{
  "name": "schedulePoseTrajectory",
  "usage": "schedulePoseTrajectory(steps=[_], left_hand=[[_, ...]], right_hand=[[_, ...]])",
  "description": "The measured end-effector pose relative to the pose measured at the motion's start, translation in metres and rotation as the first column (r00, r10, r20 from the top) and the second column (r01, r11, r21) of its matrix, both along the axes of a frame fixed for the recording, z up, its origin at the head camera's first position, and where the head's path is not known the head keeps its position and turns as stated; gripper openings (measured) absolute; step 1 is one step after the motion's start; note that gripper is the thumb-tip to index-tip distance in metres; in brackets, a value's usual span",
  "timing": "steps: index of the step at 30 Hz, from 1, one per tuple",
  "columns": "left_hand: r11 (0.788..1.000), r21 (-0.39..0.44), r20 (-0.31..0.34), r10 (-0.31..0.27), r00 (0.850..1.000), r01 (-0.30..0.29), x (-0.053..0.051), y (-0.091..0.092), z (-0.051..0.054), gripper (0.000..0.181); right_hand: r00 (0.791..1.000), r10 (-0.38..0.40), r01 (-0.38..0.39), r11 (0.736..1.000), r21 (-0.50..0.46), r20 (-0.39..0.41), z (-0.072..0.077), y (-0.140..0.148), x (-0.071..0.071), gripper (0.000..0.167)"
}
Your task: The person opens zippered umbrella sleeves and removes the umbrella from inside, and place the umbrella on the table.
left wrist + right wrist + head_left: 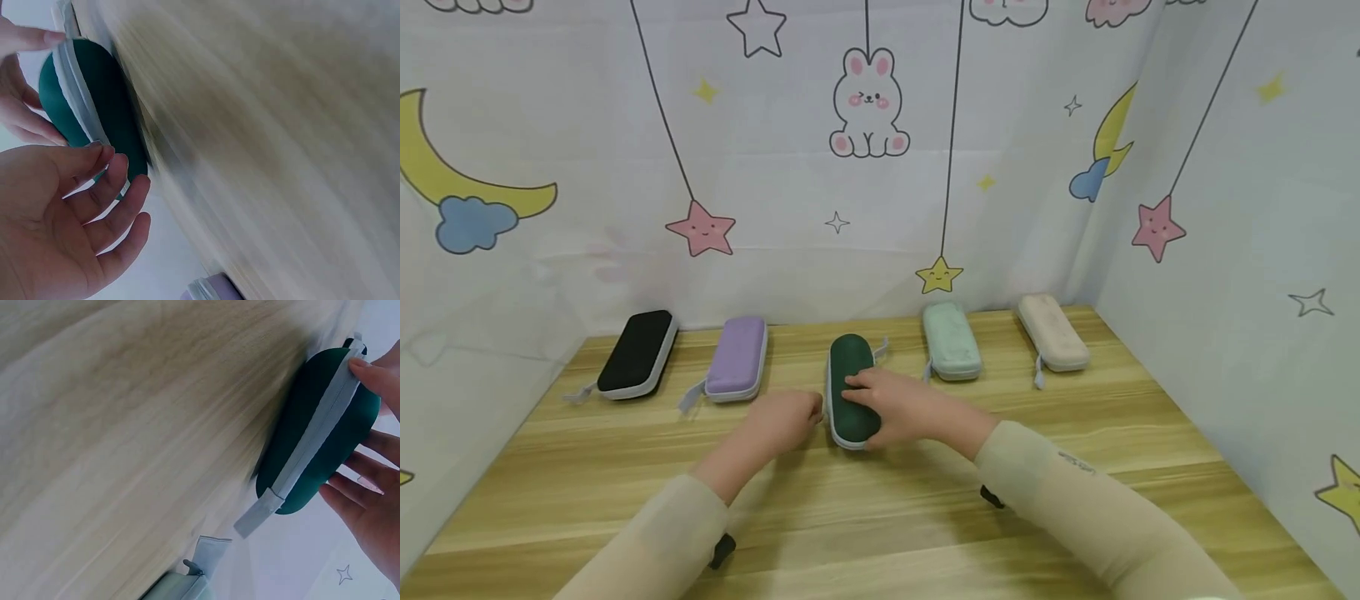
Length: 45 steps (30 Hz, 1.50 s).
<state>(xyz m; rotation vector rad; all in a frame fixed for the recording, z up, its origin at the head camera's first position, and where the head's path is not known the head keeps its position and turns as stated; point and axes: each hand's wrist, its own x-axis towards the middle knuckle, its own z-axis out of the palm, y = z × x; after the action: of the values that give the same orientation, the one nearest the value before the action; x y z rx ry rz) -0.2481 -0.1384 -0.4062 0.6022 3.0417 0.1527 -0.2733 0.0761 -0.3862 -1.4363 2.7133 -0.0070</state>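
My right grip (898, 407) is holding the green case (852, 421) near the far edge of the counter (880, 533), hiding part of its top; my left grip (784, 422) is pinching at its zip (80, 94), the exact hold hidden.

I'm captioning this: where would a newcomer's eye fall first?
Probably the dark green case in the row's middle, gripped by the right hand, with the left hand at its zipped edge. Next, flanking it: black case and purple case left, mint case and cream case right. Behind the table, a winking bunny printed on the white backdrop.
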Motion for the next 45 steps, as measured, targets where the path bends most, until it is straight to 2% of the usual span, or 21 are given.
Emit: schedulePoseTrajectory(steps=[6, 11, 16, 22, 27, 31, 35, 40, 43, 45], left_hand=[[1.000, -0.007, 0.012, -0.027, 1.000, 0.027, 0.021, 0.005, 0.003, 0.023], [0.997, -0.036, -0.048, -0.074, 0.996, 0.072, 0.035, 0.013, 0.007, 0.022], [0.992, -0.072, -0.068, -0.104, 0.992, 0.099, 0.044, 0.019, 0.010, 0.020], [0.990, -0.051, -0.069, -0.133, 0.989, 0.129, 0.044, 0.016, 0.006, 0.022], [0.979, -0.041, -0.050, -0.204, 0.978, 0.202, 0.039, 0.010, 0.003, 0.018], [0.969, -0.019, -0.036, -0.246, 0.968, 0.246, 0.038, 0.012, 0.005, 0.016], [0.972, -0.029, -0.037, -0.235, 0.971, 0.234, 0.042, 0.021, 0.009, 0.018], [0.971, -0.083, -0.126, -0.233, 0.964, 0.223, 0.046, 0.034, 0.008, 0.020], [0.977, -0.029, -0.132, -0.212, 0.968, 0.210, 0.045, 0.037, 0.003, 0.015], [0.980, 0.050, -0.086, -0.186, 0.979, 0.191, 0.043, 0.036, 0.000, 0.009]], right_hand=[[1.000, -0.012, 0.012, 1.000, -0.013, -0.013, 0.000, -0.003, -0.002, 0.079], [1.000, -0.022, 0.022, 1.000, -0.019, -0.005, 0.000, -0.004, -0.002, 0.080], [0.999, -0.030, 0.030, 0.999, -0.022, 0.011, -0.001, -0.005, -0.003, 0.082], [1.000, -0.015, 0.016, 0.999, -0.034, 0.026, -0.002, -0.006, -0.005, 0.083], [0.998, -0.017, 0.021, 0.998, -0.055, 0.066, -0.003, -0.006, -0.006, 0.081], [0.996, -0.027, 0.033, 0.997, -0.069, 0.083, -0.003, -0.006, -0.007, 0.081], [0.997, -0.024, 0.031, 0.996, -0.088, 0.073, -0.003, -0.005, -0.008, 0.082], [0.999, -0.025, 0.029, 0.996, -0.090, 0.044, -0.005, -0.004, -0.009, 0.082], [0.999, -0.026, 0.028, 0.997, -0.066, 0.030, -0.007, -0.002, -0.008, 0.082], [1.000, -0.023, 0.024, 0.999, -0.048, 0.013, -0.008, -0.001, -0.005, 0.083]])
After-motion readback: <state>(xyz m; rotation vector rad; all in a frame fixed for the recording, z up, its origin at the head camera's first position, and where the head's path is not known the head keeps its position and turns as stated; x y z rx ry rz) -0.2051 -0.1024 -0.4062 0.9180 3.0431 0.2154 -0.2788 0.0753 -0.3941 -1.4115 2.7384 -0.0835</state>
